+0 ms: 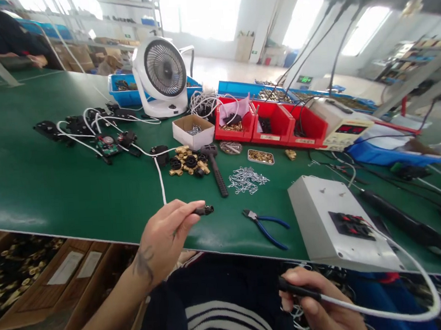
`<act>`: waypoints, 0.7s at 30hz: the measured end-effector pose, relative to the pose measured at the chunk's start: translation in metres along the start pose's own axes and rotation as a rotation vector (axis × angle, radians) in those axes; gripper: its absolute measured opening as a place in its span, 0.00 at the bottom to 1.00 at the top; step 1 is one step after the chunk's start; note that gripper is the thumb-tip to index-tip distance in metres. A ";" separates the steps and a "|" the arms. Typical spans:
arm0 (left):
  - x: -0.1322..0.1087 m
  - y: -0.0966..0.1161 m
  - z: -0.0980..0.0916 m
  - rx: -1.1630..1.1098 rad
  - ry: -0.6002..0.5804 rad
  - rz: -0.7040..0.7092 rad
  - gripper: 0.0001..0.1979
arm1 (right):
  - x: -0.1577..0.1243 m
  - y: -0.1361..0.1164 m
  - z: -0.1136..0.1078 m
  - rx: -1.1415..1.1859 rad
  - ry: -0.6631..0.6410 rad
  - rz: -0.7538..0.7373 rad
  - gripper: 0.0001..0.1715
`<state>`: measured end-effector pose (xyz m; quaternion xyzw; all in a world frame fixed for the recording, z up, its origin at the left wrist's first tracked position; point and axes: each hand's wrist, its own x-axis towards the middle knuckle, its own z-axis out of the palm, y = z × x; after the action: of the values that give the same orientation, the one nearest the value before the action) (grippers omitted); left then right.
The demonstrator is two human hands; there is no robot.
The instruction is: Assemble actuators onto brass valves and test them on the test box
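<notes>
The left hand (pixel 168 233), its grip clamped by thumb and fingers, holds a small black plastic connector (pixel 204 211) above the counter, well to the left of the light-grey rectangular box (pixel 329 238). The right hand (pixel 322 300), its grip likewise pressed together, holds a slim black cylindrical plug (pixel 298 287) in front of the box, short of the green-topped counter (pixel 95 192). From this plug a thick white cable (pixel 386 315) loops to the right and returns to the black terminal panel (pixel 351 224) on the box. Just left of the box lie blue-handled pliers (pixel 258 219), handles spread; beyond these, farther left, are a heap of bent silver wire clips (pixel 247 180) and a black hammer (pixel 218 172).

Probable hazards: a hard pull on the looped cable could loosen its leads at the panel; a slack pinch could drop the connector; a leftward sweep from the box could scatter the clips.
</notes>
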<state>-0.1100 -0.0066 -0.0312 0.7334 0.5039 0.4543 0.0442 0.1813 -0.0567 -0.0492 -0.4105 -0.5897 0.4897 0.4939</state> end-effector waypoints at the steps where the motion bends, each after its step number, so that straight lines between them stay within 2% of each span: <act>1: -0.002 0.007 0.004 -0.030 0.003 0.012 0.11 | 0.001 -0.003 0.001 0.022 0.013 -0.026 0.10; 5: -0.004 0.029 0.015 -0.105 -0.039 0.063 0.08 | 0.008 -0.015 0.011 0.126 0.122 -0.050 0.11; 9: -0.004 0.042 0.022 -0.163 -0.087 0.126 0.07 | 0.012 -0.020 0.024 0.187 0.144 -0.034 0.10; 16: -0.007 0.049 0.029 -0.232 -0.071 0.077 0.04 | 0.019 -0.019 0.037 0.218 0.137 -0.010 0.08; 21: -0.004 0.049 0.025 -0.176 -0.117 0.145 0.07 | 0.020 -0.019 0.038 0.212 0.137 -0.018 0.08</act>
<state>-0.0580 -0.0239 -0.0225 0.7865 0.4040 0.4552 0.1048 0.1406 -0.0470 -0.0276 -0.3833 -0.5033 0.5154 0.5781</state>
